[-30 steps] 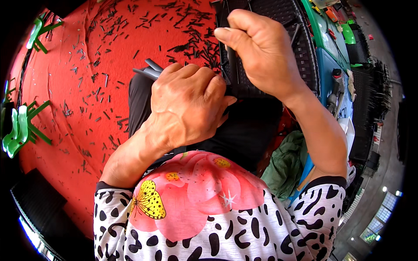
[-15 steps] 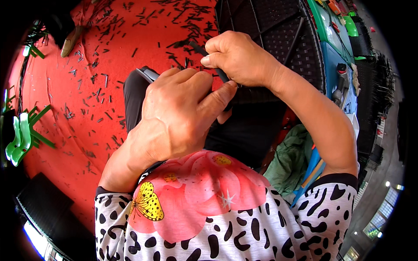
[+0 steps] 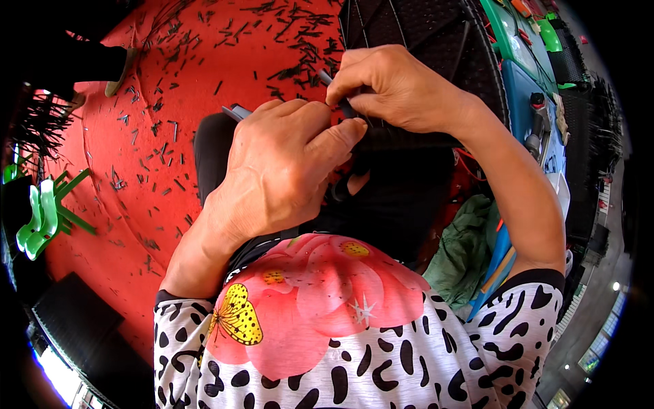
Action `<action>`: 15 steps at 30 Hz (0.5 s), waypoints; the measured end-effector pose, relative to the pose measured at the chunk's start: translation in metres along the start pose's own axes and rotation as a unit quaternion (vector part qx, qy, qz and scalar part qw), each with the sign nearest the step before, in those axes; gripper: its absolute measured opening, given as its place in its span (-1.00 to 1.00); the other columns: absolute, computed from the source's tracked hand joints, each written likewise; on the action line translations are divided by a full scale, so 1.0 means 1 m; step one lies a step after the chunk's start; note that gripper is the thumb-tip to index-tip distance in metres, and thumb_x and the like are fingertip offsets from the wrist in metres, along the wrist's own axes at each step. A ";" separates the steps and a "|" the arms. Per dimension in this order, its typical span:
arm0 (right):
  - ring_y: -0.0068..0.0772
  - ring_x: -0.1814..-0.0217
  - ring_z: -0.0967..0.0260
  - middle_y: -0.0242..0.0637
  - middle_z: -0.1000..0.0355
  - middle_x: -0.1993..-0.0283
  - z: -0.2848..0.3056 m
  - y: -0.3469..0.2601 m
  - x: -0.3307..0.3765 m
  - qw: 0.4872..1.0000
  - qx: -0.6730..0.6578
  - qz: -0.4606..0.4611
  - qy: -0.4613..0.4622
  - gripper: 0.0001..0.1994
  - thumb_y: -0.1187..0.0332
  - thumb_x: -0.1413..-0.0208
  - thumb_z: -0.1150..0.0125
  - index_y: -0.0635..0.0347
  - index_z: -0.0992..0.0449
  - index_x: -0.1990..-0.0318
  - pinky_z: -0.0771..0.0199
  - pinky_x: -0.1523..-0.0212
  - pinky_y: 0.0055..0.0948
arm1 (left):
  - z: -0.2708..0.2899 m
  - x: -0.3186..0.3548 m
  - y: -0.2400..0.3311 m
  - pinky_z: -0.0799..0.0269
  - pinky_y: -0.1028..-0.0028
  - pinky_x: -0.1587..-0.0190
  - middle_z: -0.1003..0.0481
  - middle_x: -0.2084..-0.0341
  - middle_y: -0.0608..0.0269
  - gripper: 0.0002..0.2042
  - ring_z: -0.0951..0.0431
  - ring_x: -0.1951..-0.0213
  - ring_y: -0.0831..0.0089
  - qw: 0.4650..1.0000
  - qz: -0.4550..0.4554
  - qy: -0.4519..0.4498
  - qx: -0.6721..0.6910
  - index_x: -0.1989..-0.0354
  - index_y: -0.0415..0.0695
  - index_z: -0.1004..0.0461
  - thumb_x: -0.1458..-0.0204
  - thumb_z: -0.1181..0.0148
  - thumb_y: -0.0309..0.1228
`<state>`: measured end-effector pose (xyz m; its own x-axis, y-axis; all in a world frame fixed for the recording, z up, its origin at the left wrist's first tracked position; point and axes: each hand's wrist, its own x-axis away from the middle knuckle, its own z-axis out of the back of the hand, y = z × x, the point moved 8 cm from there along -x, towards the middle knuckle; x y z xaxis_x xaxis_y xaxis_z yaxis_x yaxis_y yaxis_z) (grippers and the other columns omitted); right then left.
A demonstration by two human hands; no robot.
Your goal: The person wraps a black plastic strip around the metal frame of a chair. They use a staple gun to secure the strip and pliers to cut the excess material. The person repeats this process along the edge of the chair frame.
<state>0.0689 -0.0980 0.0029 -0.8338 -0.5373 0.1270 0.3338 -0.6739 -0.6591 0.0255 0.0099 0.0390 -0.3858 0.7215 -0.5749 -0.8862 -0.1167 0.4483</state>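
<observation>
My left hand (image 3: 279, 160) is closed around a grey, flat-ended metallic piece (image 3: 236, 112) that juts out past its knuckles; its kind is hidden in the fist. The thumb of that hand reaches toward my right hand (image 3: 398, 88). My right hand is closed on a short, flat dark strip (image 3: 325, 76), whose lighter end pokes out beyond the fingers. Both hands meet just in front of a black woven rattan panel (image 3: 426, 51), which leans near my lap. Whether the strip is joined to the panel is hidden by the fingers.
Many short black strip offcuts (image 3: 296, 61) litter the red floor covering (image 3: 204, 95). At the right are a black power tool (image 3: 537, 123) on a blue surface and a crumpled green cloth (image 3: 460, 245). A green plastic chair (image 3: 44, 215) stands left; a person's shoe (image 3: 121, 75) is upper left.
My right hand has turned, its fingers now curling down over the strip. The strip's exposed end is shorter and farther right. My left hand has barely moved.
</observation>
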 end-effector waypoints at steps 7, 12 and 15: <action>-0.44 0.44 -0.43 -0.29 -0.43 0.47 0.009 -0.004 -0.001 0.997 -0.004 0.009 0.071 -0.82 0.64 0.14 -0.06 0.33 -0.53 0.35 -0.42 0.38 -0.50 | 0.001 0.000 0.001 -0.29 0.29 0.51 -0.34 0.60 0.17 -0.62 -0.39 0.58 0.18 1.000 0.004 -0.001 -0.010 0.19 -0.22 -0.49 0.29 -0.27 -0.47; -0.45 0.49 -0.47 -0.20 -0.47 0.49 0.002 0.012 0.000 0.958 -0.248 -0.131 0.049 -0.84 0.64 0.14 -0.05 0.40 -0.53 0.36 -0.46 0.44 -0.50 | 0.001 0.000 -0.001 -0.29 0.29 0.50 -0.36 0.58 0.17 -0.61 -0.40 0.56 0.19 1.000 0.009 -0.012 -0.002 0.16 -0.21 -0.49 0.27 -0.27 -0.45; -0.54 0.48 -0.42 -0.28 -0.46 0.49 -0.008 0.016 0.001 0.932 -0.317 -0.176 0.019 -0.83 0.66 0.16 -0.06 0.39 -0.52 0.37 -0.43 0.44 -0.57 | 0.001 0.001 -0.001 -0.29 0.30 0.50 -0.36 0.58 0.17 -0.61 -0.40 0.56 0.19 1.000 0.008 -0.017 -0.002 0.15 -0.21 -0.49 0.27 -0.28 -0.44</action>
<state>0.0702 -0.1052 -0.0136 -0.8613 -0.3127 0.4005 -0.2811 -0.3633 -0.8882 0.0266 0.0111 0.0382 -0.3908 0.7426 -0.5439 -0.8810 -0.1305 0.4548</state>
